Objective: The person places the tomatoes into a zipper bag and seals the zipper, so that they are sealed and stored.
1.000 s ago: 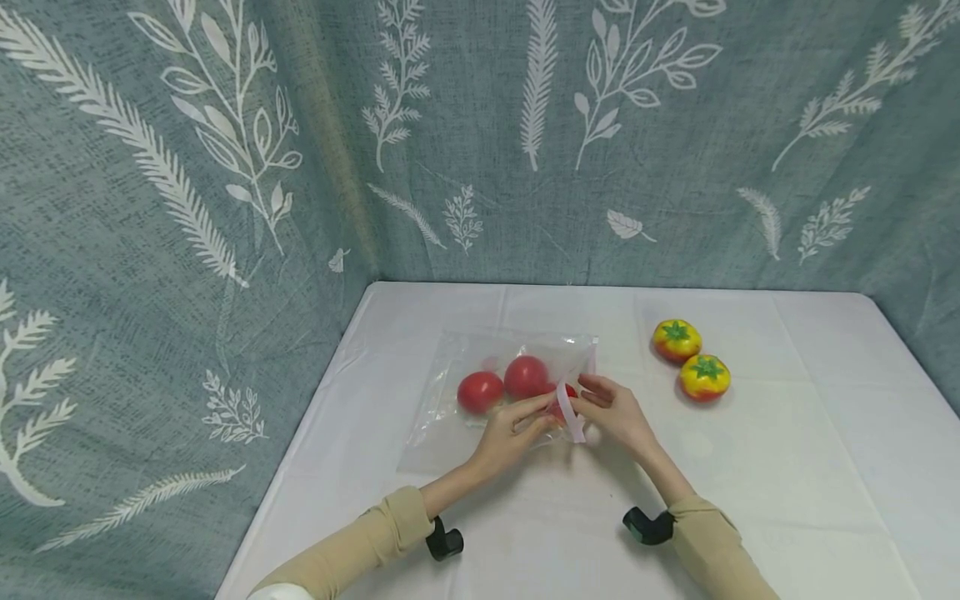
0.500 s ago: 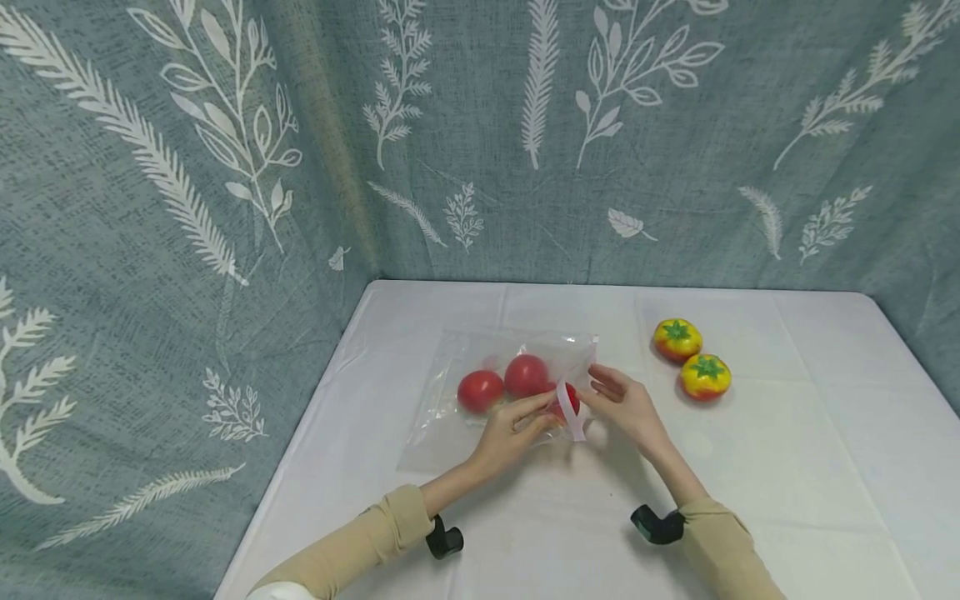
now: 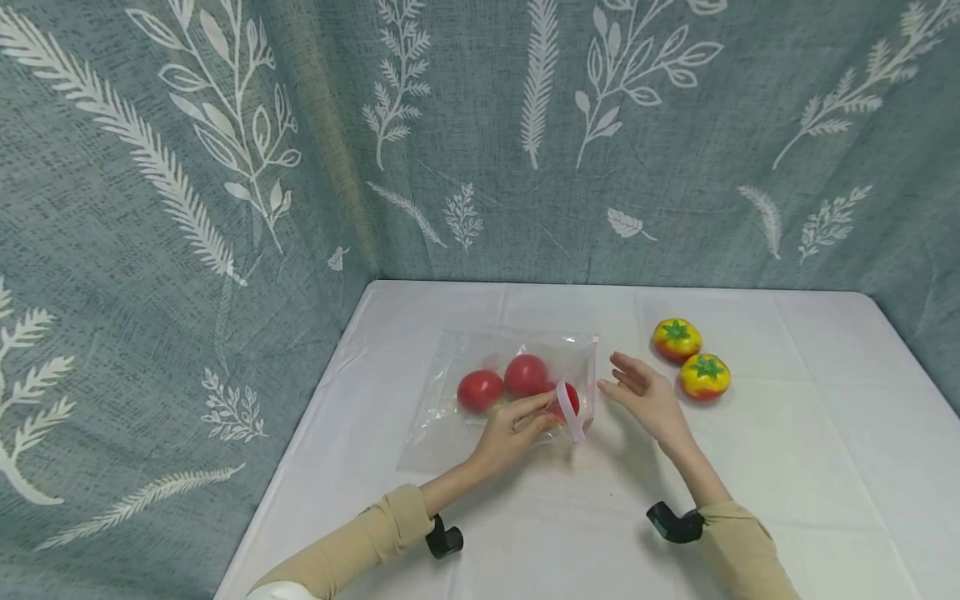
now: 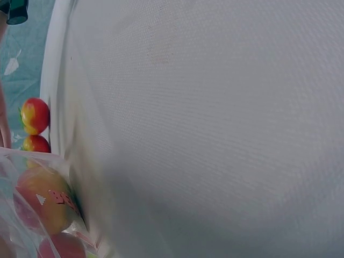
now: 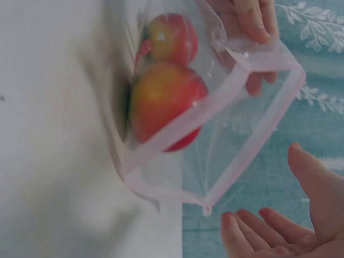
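A clear zip bag (image 3: 442, 433) with a pinkish strip along its mouth lies on the table, its mouth spread apart. Several red tomato-like fruits (image 3: 481, 392) are inside it; in the right wrist view a large one (image 5: 164, 102) shows red and yellow near the mouth. My left hand (image 3: 507, 435) pinches the bag's mouth edge between thumb and fingers. Just right of the mouth, my right hand (image 3: 648, 404) is in the air with loosely bent fingers, holding nothing and apart from the bag. The left hand is out of the left wrist view.
Two yellow-and-red tomato-like fruits (image 3: 677, 341) with green leafy tops sit close together on the table, right of the bag. White cloth covers the table (image 3: 810, 467). A patterned blue-green curtain (image 3: 487, 225) hangs behind and at the left.
My right hand has let go of the bag's mouth and drawn away to the right, nearer the two loose fruits. The left hand and the bag stay in place.
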### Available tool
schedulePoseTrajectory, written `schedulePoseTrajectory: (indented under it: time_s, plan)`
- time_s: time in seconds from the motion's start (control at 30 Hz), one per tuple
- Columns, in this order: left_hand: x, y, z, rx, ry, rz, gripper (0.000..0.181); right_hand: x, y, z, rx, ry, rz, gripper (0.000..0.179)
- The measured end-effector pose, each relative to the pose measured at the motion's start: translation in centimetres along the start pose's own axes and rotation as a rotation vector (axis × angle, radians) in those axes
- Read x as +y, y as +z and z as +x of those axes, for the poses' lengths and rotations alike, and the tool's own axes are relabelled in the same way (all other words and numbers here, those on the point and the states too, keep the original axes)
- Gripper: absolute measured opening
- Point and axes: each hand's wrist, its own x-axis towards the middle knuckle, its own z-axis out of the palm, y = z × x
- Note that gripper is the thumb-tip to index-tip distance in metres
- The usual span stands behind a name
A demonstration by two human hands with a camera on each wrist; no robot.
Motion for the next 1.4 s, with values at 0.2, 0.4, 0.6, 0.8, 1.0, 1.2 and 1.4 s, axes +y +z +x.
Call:
schedulePoseTrajectory:
  time_s: [0.2,0.4,0.6,0.8,1.0,1.2,1.4]
  plan:
    - [0.0,-0.1,0.0,0.007,0.009,0.002,0.037,-0.4,-1.4,-0.1,0.050,0.012,-0.013,0.067]
    - [-0.1,-0.2,0.0,0.002,-0.017,-0.018,0.037,-0.7,-2.9,-0.2,0.098,0.017,-0.028,0.072]
    - [-0.2,-0.1,0.0,0.001,-0.028,-0.024,0.037,-0.6,-4.2,-0.3,0.147,-0.014,-0.045,0.076]
    - [-0.2,-0.1,0.0,0.003,0.004,-0.022,0.037,-0.2,-5.6,-0.7,0.204,0.012,-0.052,0.077]
    - [-0.3,-0.1,0.0,-0.007,0.005,-0.041,0.038,0.4,-6.6,-0.8,0.261,0.028,-0.084,0.076]
    - [-0.4,-0.1,0.0,-0.005,0.011,-0.044,0.038,1.3,-7.2,-0.6,0.317,0.084,-0.098,0.079]
    - [-0.3,-0.2,-0.1,0.003,0.031,-0.039,0.037,2.0,-7.5,-0.6,0.345,0.123,-0.091,0.079]
